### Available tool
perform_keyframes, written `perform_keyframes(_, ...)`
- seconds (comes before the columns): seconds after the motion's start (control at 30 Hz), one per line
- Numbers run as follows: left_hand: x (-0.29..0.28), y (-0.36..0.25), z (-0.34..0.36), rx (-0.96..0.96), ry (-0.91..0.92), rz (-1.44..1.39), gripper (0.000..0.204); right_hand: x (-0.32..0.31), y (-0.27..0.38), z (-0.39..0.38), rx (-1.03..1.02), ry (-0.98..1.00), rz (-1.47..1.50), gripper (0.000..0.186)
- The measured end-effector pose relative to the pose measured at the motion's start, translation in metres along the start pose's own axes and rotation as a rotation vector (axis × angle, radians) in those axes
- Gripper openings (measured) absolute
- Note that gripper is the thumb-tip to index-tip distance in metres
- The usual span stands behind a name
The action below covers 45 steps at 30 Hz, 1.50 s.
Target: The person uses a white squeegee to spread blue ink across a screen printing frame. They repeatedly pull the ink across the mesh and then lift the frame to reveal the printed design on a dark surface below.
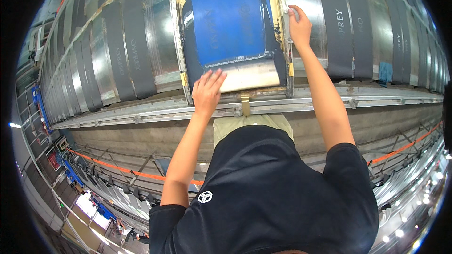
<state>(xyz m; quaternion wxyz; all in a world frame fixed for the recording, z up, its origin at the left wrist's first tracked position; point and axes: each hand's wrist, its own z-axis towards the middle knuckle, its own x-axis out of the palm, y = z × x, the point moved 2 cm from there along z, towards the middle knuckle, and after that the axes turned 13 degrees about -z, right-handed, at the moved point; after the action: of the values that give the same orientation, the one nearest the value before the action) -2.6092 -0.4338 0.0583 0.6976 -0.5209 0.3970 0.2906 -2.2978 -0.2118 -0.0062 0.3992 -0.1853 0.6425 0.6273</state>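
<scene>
A screen printing frame (286,42) with a blue mesh (227,19) lies on the long metal table in front of me. Across the near end of the mesh rests a wide, pale squeegee (252,76), with dark ink along its far edge. My left hand (207,89) grips the squeegee's left end, fingers laid over its top; the thumb is hidden. At the frame's right rail, my right hand (300,26) is closed with curled fingers around a part of the edge. Dark ink borders the blue area on the left and near sides.
Dark grey fabric strips (340,33) with pale lettering lie in rows along the shiny table on both sides. A metal rail (329,98) runs along the table's near edge, with a brass-coloured bracket (245,105) below the frame. A blue scrap (385,72) lies to the right.
</scene>
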Motion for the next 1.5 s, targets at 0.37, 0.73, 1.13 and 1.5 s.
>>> perform_keyframes(0.37, -0.043, 0.109, 0.245, -0.189, 0.094, -0.149, 0.042, -0.048, 0.109, 0.056, -0.618, 0.042, -0.379, 0.043)
perform_keyframes(0.73, -0.014, 0.120, 0.247, -0.199, 0.136, -0.067, 0.041, 0.031, 0.084, 0.053, -0.710, 0.253, -0.441, 0.042)
perform_keyframes(1.13, -0.012, 0.019, 0.019, -0.113, 0.139, -0.126, 0.060, -0.074, 0.064, -0.166, -0.508, 0.528, -0.315, 0.056)
perform_keyframes(1.5, -0.051, 0.114, 0.253, -0.276, 0.147, -0.096, 0.036, 0.032, 0.110, 0.074, -0.788, 0.303, -0.387, 0.041)
